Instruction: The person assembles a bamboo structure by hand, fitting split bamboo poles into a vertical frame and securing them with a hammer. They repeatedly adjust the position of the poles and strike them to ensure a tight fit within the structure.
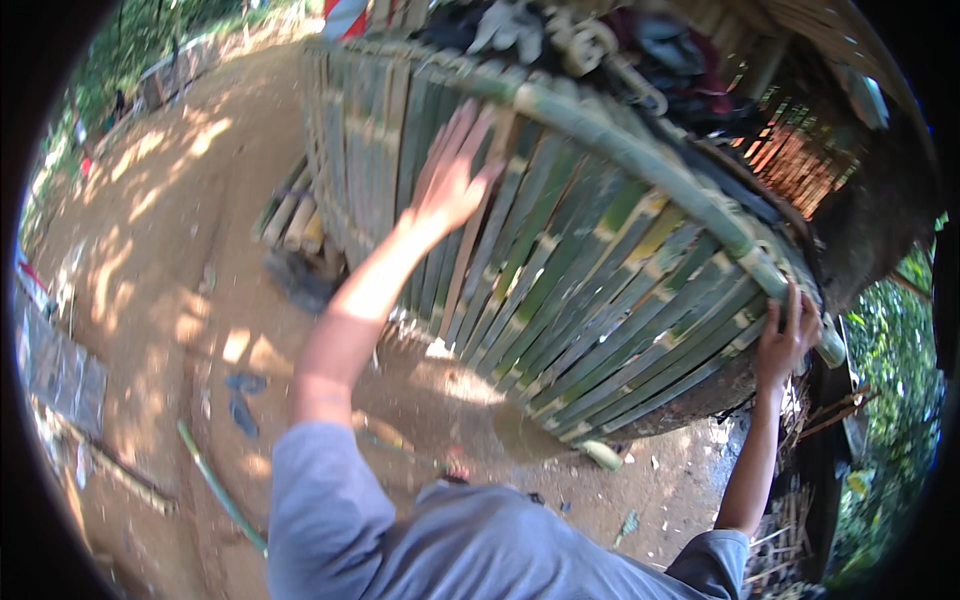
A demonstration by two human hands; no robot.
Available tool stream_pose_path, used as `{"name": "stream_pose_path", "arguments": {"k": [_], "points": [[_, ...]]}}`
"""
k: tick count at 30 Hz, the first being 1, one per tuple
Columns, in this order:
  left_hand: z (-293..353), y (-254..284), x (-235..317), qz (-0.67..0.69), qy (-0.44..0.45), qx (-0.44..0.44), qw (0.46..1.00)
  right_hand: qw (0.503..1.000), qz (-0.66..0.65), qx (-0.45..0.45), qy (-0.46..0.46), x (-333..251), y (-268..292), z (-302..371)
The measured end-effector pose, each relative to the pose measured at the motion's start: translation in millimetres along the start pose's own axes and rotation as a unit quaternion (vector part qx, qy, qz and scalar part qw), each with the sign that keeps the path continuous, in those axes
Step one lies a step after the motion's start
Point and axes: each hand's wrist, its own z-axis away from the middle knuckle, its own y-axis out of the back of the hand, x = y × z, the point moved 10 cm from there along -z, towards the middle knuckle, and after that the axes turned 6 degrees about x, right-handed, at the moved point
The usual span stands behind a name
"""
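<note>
A panel of upright split-bamboo slats point(560, 270), green and grey-brown, stands in front of me. Along its top runs a thick green bamboo pole point(640, 160). My left hand point(455, 180) is over the slats below the pole at the panel's left part, with fingers stretched out and nothing in them; whether the palm touches the slats I cannot tell. At the right end, my right hand point(788, 338) has its fingers bent up over the pole, gripping it near its cut end. The palm side of that hand is partly hidden.
Dark cloths and a pale glove point(508, 30) lie heaped behind the pole. Cut bamboo lengths point(295, 215) are stacked left of the panel. A green bamboo strip point(222, 490) and dark sandals point(243, 405) lie on the dirt ground. Thin sticks point(835, 412) jut out at right.
</note>
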Motion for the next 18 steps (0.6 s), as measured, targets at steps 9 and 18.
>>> {"name": "stream_pose_path", "arguments": {"k": [9,18], "points": [[507,10,31,-0.019,0.453,-0.198,0.869,1.000,-0.010,0.002,0.005,15,41,-5],[775,139,155,-0.035,0.759,-0.312,0.570,0.933,-0.234,-0.173,-0.211,40,79,215]]}}
